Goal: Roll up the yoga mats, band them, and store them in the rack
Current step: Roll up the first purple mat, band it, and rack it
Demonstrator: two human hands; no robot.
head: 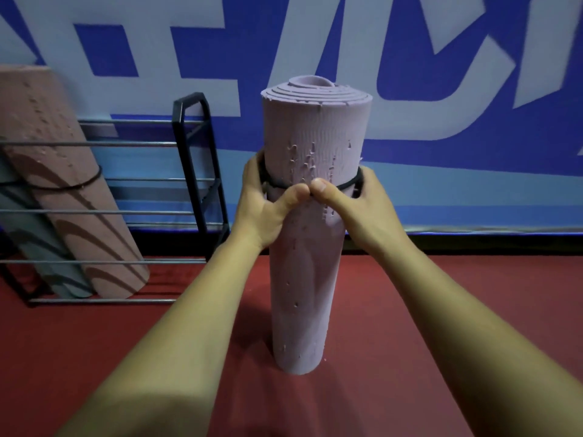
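A rolled lilac yoga mat (310, 253) stands upright on the red floor in the middle of the view. A thin black band (347, 185) circles it a little above its middle. My left hand (268, 203) wraps the mat's left side at the band, and my right hand (356, 206) wraps the right side. Both thumbs meet at the front on the band, and the fingers reach behind the mat, hidden. On the left stands the black metal rack (195, 159) with silver bars.
A banded pink rolled mat (72, 197) and a grey rolled mat (41, 247) lean in the rack. A blue and white lettered wall (441, 89) runs behind. Red floor (410, 310) spreads to the right of the standing mat.
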